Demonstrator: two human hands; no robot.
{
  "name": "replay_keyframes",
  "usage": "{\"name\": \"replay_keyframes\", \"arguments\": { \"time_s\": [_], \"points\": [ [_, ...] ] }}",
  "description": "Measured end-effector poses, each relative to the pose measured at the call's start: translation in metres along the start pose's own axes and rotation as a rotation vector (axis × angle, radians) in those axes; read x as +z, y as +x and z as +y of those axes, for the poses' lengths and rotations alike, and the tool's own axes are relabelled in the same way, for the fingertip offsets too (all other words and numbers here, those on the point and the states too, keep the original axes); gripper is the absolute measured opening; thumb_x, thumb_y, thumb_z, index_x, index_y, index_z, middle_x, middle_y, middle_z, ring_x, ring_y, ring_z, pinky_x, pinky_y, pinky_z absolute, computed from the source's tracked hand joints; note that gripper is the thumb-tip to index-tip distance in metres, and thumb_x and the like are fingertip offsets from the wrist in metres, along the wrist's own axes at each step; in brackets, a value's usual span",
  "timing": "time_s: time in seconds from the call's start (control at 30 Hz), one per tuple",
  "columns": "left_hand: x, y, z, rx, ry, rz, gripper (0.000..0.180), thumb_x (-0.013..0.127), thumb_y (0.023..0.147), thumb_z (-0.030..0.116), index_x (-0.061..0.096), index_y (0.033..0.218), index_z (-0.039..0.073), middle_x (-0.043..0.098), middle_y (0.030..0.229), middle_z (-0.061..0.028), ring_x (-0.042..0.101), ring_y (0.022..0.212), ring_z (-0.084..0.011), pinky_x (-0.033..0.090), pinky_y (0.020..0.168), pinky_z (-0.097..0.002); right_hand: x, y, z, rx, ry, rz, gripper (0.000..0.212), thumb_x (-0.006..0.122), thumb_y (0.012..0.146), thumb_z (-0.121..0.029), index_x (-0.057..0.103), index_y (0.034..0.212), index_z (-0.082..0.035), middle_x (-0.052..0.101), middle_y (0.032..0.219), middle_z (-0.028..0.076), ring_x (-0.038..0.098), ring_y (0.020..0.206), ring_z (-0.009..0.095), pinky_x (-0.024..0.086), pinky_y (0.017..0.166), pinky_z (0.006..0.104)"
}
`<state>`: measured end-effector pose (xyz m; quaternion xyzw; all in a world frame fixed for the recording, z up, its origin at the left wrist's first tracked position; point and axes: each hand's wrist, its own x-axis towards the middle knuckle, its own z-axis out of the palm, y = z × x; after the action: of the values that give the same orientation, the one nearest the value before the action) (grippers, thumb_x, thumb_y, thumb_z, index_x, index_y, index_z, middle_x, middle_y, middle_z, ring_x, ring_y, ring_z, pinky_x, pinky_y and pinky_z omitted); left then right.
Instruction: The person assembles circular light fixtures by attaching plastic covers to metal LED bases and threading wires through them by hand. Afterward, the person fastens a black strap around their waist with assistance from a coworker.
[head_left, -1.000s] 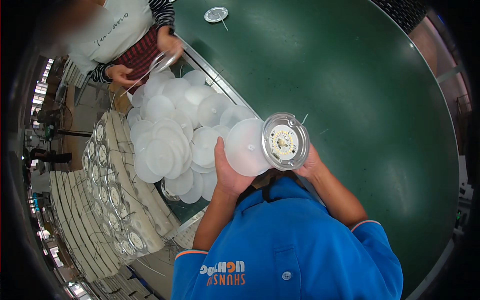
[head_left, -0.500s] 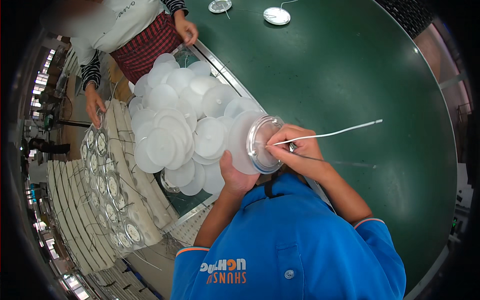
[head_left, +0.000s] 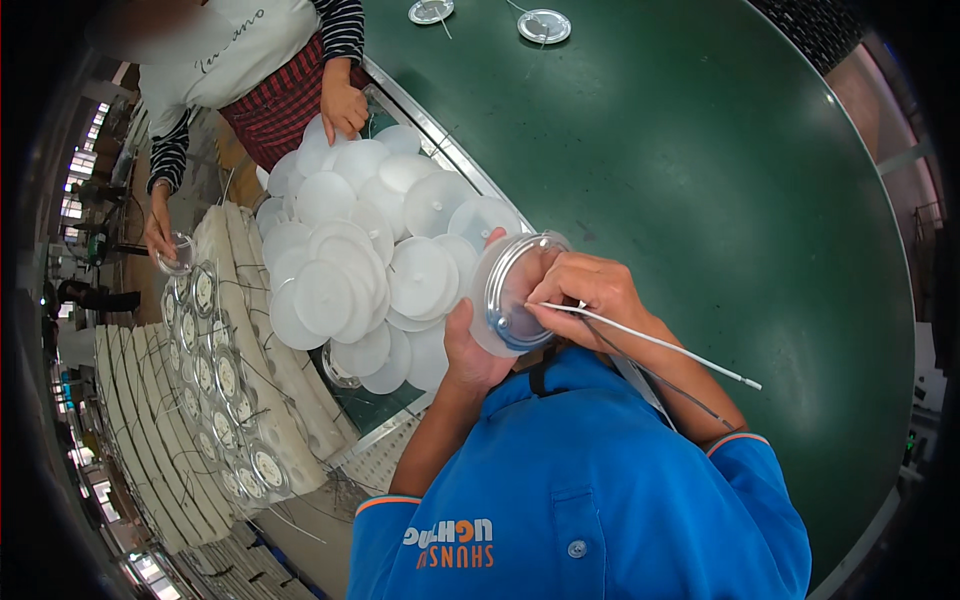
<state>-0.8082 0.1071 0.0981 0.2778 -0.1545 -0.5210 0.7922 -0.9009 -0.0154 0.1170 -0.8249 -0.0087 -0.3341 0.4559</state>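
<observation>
My left hand [head_left: 474, 350] is wrapped around the rim of a clear round lamp housing [head_left: 510, 318], thumb on the near side and a fingertip showing at the far side. A frosted white disc [head_left: 483, 322] lies against the housing's left face, in the same grip. Whether the disc is seated in the rim, I cannot tell. My right hand [head_left: 590, 288] pinches a white cable [head_left: 665, 347] close to the housing's right face. A dark wire [head_left: 655, 378] trails from the same place along my right forearm.
A heap of frosted discs [head_left: 335, 285] lies left of my hands. Across it, a co-worker's hand [head_left: 344, 108] touches the heap; their other hand holds a clear round part [head_left: 176, 255] over padded trays of round lamps [head_left: 225, 375]. Two wired discs [head_left: 545, 27] lie on the green table [head_left: 720, 180].
The frosted disc has come nearer the housing and sits mostly behind it. The cable end has swung toward me. One co-worker's hand moved onto the heap; the other lifted a clear part.
</observation>
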Motion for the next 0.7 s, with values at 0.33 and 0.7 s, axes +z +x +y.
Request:
{"name": "replay_keyframes", "arguments": {
  "time_s": [0.33, 0.7],
  "points": [
    [-0.007, 0.003, -0.008, -0.021, -0.067, -0.097, 0.09, 0.044, 0.078, 0.059, 0.007, 0.141, 0.007, 0.017, 0.143, -0.0191, 0.023, 0.131, -0.029, 0.019, 0.108, -0.0406, -0.002, 0.004, 0.001, -0.009, 0.074, -0.095, 0.013, 0.068, 0.066, -0.003, 0.057, 0.073, -0.004, 0.055, 0.068, 0.008, 0.055, 0.062, 0.023, 0.044, 0.056, 0.0309],
    [0.002, 0.001, -0.006, 0.014, -0.033, -0.098, 0.087, 0.042, 0.079, 0.059, 0.01, 0.141, 0.007, 0.023, 0.14, -0.0179, 0.028, 0.128, -0.0285, 0.023, 0.105, -0.0399, -0.006, 0.016, -0.007, -0.071, 0.044, -0.117, 0.012, 0.069, 0.068, -0.006, 0.058, 0.074, -0.005, 0.055, 0.068, 0.008, 0.054, 0.06, 0.023, 0.043, 0.055, 0.0313]
  ]
}}
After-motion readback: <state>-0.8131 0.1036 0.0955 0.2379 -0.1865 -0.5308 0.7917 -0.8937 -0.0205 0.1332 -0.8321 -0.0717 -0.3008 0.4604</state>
